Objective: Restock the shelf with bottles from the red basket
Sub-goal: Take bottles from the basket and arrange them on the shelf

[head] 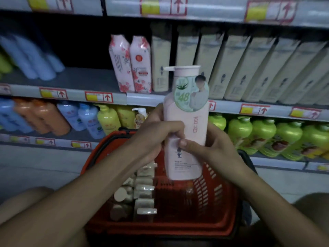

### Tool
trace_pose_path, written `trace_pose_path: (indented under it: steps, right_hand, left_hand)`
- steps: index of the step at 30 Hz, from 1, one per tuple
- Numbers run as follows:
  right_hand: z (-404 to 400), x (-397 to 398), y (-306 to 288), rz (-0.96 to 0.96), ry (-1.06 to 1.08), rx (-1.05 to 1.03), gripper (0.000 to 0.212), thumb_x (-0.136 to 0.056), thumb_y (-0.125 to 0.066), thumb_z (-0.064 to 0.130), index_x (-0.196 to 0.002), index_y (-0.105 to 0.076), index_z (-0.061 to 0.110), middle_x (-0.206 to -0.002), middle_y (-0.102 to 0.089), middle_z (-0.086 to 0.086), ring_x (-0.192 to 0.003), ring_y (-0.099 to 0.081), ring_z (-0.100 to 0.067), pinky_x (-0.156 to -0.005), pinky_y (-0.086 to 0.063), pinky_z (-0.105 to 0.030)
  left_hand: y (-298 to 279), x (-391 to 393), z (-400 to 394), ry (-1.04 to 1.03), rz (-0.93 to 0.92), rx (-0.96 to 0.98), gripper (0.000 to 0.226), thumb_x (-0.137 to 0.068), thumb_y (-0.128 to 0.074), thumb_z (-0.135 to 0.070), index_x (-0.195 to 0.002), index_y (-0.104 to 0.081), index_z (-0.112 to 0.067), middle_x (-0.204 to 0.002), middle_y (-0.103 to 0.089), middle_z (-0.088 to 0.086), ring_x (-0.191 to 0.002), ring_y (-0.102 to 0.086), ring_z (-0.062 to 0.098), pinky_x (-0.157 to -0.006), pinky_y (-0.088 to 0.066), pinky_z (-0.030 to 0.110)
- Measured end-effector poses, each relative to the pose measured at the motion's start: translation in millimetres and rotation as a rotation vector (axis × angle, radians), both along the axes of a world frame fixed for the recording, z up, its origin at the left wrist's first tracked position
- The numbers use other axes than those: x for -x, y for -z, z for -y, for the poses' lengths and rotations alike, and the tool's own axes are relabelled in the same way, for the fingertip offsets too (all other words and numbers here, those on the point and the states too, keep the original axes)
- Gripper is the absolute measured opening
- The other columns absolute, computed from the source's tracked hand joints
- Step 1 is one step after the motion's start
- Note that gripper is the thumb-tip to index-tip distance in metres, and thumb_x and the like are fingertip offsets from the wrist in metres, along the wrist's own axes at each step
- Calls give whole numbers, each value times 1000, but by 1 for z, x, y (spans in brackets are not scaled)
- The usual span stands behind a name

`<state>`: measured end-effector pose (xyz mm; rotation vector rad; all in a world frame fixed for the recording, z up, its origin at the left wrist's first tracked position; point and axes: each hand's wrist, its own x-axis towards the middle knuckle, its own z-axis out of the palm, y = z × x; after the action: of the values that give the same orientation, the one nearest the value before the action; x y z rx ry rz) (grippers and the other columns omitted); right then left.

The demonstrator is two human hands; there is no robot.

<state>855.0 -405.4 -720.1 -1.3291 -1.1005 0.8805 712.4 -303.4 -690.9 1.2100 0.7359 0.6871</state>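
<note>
A tall pale pink pump bottle (187, 125) with a round green tag stands upright in the air above the red basket (213, 202). My left hand (158, 134) grips its left side with curled fingers. My right hand (211, 147) holds the right side, thumb pressed on the front label. Several beige bottles (142, 193) lie in the basket's left half. Behind, the middle shelf (89, 79) has a bare stretch left of two pink flowered bottles (131, 65).
Beige bottles (249, 68) fill the middle shelf to the right. Blue bottles (33, 57) stand at its left. The lower shelf holds blue, orange and yellow bottles (106, 120) on the left and green ones (267, 138) on the right. My knees flank the basket.
</note>
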Motion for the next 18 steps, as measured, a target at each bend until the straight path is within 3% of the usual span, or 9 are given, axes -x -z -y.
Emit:
trace_pose_path:
  steps: [3, 6, 9, 12, 14, 18]
  right_hand:
    - [-13, -15, -44, -11, 115, -154, 57, -75, -87, 31, -127, -67, 17, -122, -76, -1, -111, -74, -19, -86, -61, -35]
    - [-31, -32, -92, -65, 254, -330, 46, -75, -85, 25, -118, -71, 16, -117, -78, -4, -110, -74, -23, -92, -60, -44]
    - [-43, -48, -136, -137, 297, -479, 49, -75, -88, 23, -118, -70, 10, -115, -78, -8, -109, -74, -27, -90, -61, -41]
    - [-50, -61, -173, -107, 280, -587, 49, -76, -90, 25, -119, -70, 15, -118, -76, -8, -111, -73, -25, -88, -59, -33]
    - [-56, -73, -193, -49, 295, -627, 56, -76, -90, 29, -124, -65, 15, -120, -75, -7, -112, -72, -23, -90, -58, -32]
    - [-72, -109, -229, 127, 279, -614, 56, -86, -83, 20, -135, -57, 21, -129, -70, -5, -122, -66, -24, -102, -55, -53]
  left_hand:
    - [-54, -21, -11, 39, 35, -172, 58, -66, -72, -9, -123, -63, -16, -118, -74, 10, -112, -70, 29, -92, -59, 46]
    - [-102, -46, -20, -36, 103, -248, 61, -67, -84, -27, -124, -63, -19, -120, -73, 8, -109, -72, 23, -99, -57, 48]
    - [-136, -62, -25, -66, 163, -301, 75, -61, -89, -44, -127, -64, -20, -122, -72, 3, -108, -73, 17, -96, -58, 40]
    - [-165, -75, -34, -50, 241, -472, 65, -66, -84, -47, -123, -67, -19, -113, -78, 0, -103, -74, 13, -84, -59, 25]
    - [-188, -83, -45, -41, 231, -640, 60, -71, -80, -49, -125, -66, -25, -117, -76, -4, -109, -72, 13, -90, -59, 27]
    - [-224, -109, -70, -76, 134, -847, 68, -73, -84, -50, -132, -66, -23, -121, -74, -11, -115, -68, 7, -100, -55, 33]
